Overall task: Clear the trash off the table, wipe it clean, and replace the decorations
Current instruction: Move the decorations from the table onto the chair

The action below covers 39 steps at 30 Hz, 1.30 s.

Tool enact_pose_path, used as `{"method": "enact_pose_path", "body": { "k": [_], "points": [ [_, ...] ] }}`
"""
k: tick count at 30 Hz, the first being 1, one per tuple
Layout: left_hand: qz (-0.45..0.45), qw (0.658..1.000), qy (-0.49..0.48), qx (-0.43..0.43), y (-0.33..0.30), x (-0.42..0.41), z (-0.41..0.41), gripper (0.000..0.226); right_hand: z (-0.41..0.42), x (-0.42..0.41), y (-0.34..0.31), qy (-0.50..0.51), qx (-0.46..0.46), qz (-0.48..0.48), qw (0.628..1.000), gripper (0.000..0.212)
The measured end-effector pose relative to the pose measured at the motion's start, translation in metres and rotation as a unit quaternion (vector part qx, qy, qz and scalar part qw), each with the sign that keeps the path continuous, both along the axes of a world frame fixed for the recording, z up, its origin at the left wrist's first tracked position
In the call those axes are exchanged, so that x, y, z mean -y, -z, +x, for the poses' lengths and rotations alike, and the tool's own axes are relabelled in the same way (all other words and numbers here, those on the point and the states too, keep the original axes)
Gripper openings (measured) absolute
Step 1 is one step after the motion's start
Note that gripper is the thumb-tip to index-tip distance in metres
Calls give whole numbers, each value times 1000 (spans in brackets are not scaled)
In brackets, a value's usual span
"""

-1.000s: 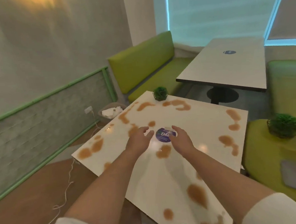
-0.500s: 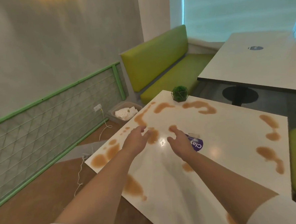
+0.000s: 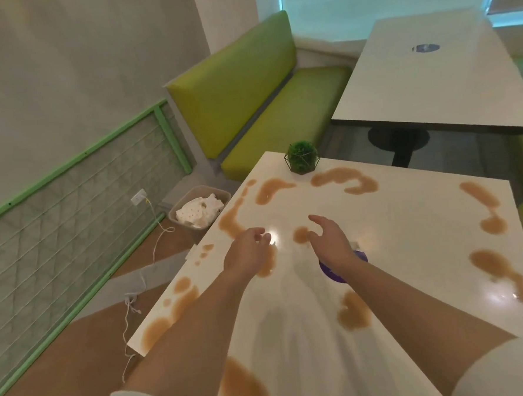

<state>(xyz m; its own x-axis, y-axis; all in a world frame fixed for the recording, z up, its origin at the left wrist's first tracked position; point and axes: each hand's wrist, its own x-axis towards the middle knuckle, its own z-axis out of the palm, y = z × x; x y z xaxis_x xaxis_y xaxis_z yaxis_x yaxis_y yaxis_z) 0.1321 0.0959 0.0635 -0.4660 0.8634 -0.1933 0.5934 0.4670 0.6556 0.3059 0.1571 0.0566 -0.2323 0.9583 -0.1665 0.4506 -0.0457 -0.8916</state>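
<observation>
Change: my right hand, fingers loosely spread, now covers part of purple sticker; my left hand over brown spill.

no readable text, purple round sticker on table mostly covered

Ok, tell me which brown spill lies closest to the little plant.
The curved spill just right of the plant, at the table's far edge; the others lie farther off.

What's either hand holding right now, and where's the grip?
Nothing. The left hand and the right hand hover empty, fingers loosely curled, over the stained table.
</observation>
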Motion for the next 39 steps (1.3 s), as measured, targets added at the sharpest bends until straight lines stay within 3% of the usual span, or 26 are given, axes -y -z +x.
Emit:
{"method": "enact_pose_path", "body": {
  "k": [15, 21, 29, 35, 39],
  "points": [
    [-113, 983, 109, -96, 53, -119, -76, 40, -48, -90, 29, 69, 39, -23, 997, 41],
    [-146, 946, 186, -220, 79, -158, -107, 45, -81, -138, 40, 90, 65, -6, 994, 41],
    [-190, 896, 250, -315, 85, -190, -123, 45, -119, -212, 49, 137, 101, 31, 985, 38],
    [-198, 876, 274, -345, 92, -212, -125, 45, -141, -275, 50, 175, 186, 89, 963, 37],
    [-199, 868, 277, -360, 94, -216, -122, 38, -145, -313, 51, 198, 235, 86, 948, 49]
  ]
}}
